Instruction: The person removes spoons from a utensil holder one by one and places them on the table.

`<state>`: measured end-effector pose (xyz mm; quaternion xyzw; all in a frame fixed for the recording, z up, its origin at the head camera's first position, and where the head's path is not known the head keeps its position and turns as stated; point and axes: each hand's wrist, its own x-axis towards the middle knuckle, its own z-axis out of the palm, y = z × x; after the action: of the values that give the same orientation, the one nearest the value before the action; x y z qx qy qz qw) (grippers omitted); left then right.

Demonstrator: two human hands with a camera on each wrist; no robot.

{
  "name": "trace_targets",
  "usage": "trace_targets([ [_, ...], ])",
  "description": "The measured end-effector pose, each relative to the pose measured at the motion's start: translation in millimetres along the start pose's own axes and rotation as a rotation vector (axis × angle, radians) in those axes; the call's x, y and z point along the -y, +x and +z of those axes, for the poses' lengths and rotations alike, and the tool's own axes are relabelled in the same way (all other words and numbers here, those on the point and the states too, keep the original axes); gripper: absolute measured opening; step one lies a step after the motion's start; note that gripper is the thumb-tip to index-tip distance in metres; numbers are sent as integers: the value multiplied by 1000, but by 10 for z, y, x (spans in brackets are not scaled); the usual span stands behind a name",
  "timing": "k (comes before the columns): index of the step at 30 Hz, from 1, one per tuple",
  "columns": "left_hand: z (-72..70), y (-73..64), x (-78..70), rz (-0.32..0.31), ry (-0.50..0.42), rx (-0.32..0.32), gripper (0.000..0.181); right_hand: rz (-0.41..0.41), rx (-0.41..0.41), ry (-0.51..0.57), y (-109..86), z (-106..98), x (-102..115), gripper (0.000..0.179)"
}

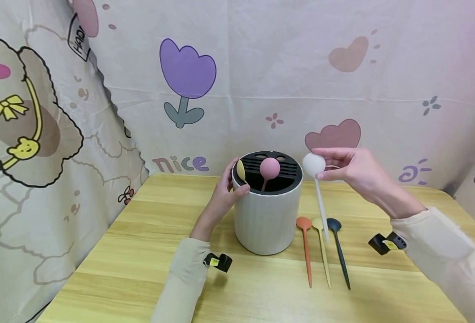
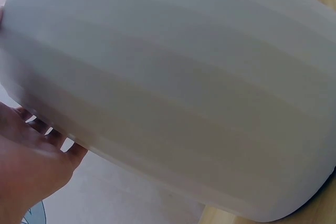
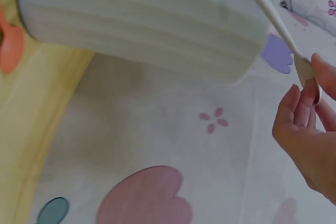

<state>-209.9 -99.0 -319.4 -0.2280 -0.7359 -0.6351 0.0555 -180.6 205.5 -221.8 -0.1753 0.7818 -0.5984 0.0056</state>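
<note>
Printed cloth point(image 1: 253, 72) behind a raised white spoon point(image 1: 314, 165)

Above the tabletop point(image 1: 132, 260), fingers of the right hand point(image 1: 352, 168) pinched its bowl, leaving the handle hanging beside the holder point(image 1: 267, 224); those of the left hand point(image 1: 224, 192) gripped that, presumably for steadiness. Three spoons point(image 1: 325, 267) lay alongside each other, perhaps for easy reach. The holder hid the pink spoon point(image 1: 270, 168) from mid-handle down.

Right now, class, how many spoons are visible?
6: an orange spoon, a yellow spoon and a dark spoon on the table; a pink spoon and another yellow spoon in the holder; a white spoon in the right hand. More may hide inside the holder.
</note>
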Motion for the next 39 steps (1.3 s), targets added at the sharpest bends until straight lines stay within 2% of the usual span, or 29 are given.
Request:
trace_targets([
  [6, 4, 6, -5, 3, -8, 1, 96, 50, 21, -41, -32, -47, -205, 63],
  [10, 3, 10, -6, 15, -22, -2, 96, 89, 40, -106, -57, -123, -359, 65],
  [15, 1, 13, -8, 13, -27, -5, 100, 148, 109, -192, -98, -258, -613, 65],
  [18, 6, 10, -15, 5, -20, -4, 105, 165, 156, -205, -141, -351, -790, 65],
  [26, 2, -5, -14, 2, -23, -2, 105, 218, 196, -175, -259, -545, -1178, 68],
  [34, -9, -11, -17, 10, -30, 1, 102, 251, 203, -112, -333, -657, -1468, 68],
  [39, -10, -9, -17, 10, -32, 5, 100, 277, 215, -117, -371, -726, -1628, 67],
])
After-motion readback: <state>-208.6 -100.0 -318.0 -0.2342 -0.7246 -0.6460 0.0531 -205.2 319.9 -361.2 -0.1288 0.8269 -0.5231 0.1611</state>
